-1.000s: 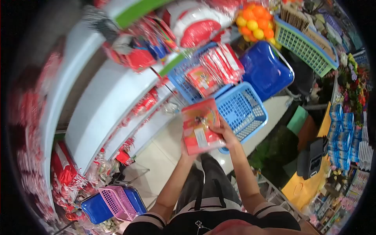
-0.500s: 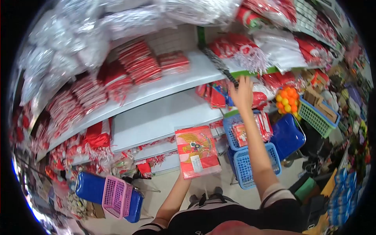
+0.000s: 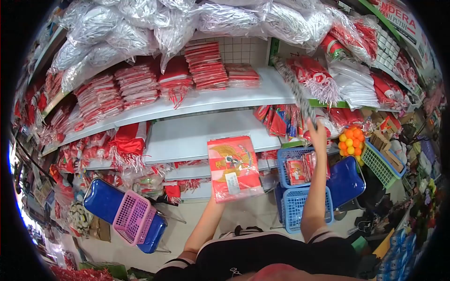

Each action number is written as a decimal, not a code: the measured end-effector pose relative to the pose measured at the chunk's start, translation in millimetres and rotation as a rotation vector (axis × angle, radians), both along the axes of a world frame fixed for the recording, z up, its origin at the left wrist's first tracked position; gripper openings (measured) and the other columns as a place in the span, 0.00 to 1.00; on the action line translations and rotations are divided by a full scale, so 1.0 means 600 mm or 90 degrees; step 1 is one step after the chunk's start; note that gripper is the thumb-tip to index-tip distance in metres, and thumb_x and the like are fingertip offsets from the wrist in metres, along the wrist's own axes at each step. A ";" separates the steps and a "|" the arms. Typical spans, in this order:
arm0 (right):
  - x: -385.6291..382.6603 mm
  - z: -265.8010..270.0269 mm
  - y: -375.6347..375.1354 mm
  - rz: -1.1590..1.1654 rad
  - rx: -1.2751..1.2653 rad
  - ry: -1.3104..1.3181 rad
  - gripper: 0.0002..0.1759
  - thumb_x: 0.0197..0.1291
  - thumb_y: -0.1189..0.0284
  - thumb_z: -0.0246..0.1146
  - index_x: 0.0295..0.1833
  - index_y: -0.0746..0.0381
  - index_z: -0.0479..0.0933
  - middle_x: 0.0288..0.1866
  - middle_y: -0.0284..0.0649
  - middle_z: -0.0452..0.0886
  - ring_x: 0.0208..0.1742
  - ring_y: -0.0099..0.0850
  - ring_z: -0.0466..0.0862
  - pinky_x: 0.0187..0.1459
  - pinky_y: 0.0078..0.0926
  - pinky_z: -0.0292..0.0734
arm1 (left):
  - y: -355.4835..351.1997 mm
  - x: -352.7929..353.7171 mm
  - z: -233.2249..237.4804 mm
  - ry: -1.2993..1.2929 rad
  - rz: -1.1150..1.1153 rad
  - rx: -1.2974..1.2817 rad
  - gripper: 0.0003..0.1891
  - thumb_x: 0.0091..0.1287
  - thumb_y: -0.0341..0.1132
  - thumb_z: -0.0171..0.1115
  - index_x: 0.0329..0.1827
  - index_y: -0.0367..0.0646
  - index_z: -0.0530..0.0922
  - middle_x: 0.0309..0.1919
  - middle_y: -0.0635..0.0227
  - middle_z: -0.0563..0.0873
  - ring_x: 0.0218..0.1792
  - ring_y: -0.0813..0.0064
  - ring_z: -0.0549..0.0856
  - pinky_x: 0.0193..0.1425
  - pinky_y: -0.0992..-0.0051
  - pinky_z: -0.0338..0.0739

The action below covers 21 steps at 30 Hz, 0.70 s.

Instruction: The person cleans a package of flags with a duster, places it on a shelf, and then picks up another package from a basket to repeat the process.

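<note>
Currently, my left grip (image 3: 217, 200) holds a flat red packet (image 3: 233, 168) by its lower edge. The packet is upright, face toward me, raised in front of the middle shelf (image 3: 187, 136). It is wrapped in clear plastic. Its face shows a gold bird emblem on red, and a white label sits near the bottom. The left grip is pressed together on the packet, and most of its fingers are hidden behind it.

My right grip (image 3: 318, 133) is raised to the right of the packet, well apart from it. It meets the lower end of a dark, glittery strip (image 3: 294, 89) that hangs at a slant from the upper shelf (image 3: 243, 96). I cannot tell whether the right grip is pinching the strip or only touching it.

Surroundings:
- Below the right grip, a blue basket (image 3: 287, 161) holds more red packets. A second blue basket (image 3: 295, 206) sits under it.
- Just right of the baskets stands a blue chair (image 3: 347, 180).
- A net of orange and yellow balls (image 3: 351, 140) hangs near a green basket (image 3: 377, 164).
- The upper shelf carries stacks of folded red and white cloth (image 3: 206, 65). Clear bags of white goods (image 3: 187, 18) lie above them.
- At lower left, a pink basket (image 3: 133, 218) rests on another blue seat (image 3: 103, 201).
</note>
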State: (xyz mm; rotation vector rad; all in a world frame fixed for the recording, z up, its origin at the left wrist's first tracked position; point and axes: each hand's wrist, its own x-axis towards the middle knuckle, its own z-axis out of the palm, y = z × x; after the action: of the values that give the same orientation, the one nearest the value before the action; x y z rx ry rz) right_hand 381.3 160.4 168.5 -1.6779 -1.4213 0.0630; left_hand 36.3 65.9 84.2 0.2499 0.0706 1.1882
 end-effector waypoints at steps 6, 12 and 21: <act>-0.029 -0.005 -0.234 0.558 -0.304 0.065 0.16 0.58 0.64 0.63 0.43 0.68 0.78 0.32 0.42 0.81 0.33 0.23 0.76 0.36 0.25 0.71 | 0.025 0.008 0.020 0.002 -0.036 0.025 0.34 0.66 0.59 0.44 0.67 0.43 0.61 0.61 0.58 0.71 0.60 0.59 0.73 0.63 0.57 0.69; -0.088 0.004 -0.242 0.370 -0.244 -0.008 0.19 0.56 0.60 0.64 0.42 0.67 0.79 0.32 0.49 0.81 0.33 0.33 0.80 0.38 0.29 0.72 | 0.014 0.011 0.026 0.000 -0.055 0.031 0.34 0.66 0.60 0.43 0.66 0.43 0.62 0.61 0.58 0.71 0.59 0.59 0.73 0.63 0.57 0.69; -0.115 0.012 -0.219 0.308 -0.313 0.009 0.21 0.55 0.58 0.65 0.42 0.66 0.79 0.30 0.48 0.81 0.33 0.33 0.81 0.39 0.31 0.72 | 0.008 -0.011 0.020 0.001 -0.039 0.030 0.35 0.65 0.61 0.43 0.66 0.44 0.62 0.60 0.58 0.72 0.59 0.60 0.73 0.63 0.57 0.69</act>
State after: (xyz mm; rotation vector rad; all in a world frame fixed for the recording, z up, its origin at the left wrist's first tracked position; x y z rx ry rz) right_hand 312.3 29.1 175.6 -1.6573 -1.8789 0.7452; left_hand 29.6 70.5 96.1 0.2922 0.0363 1.1299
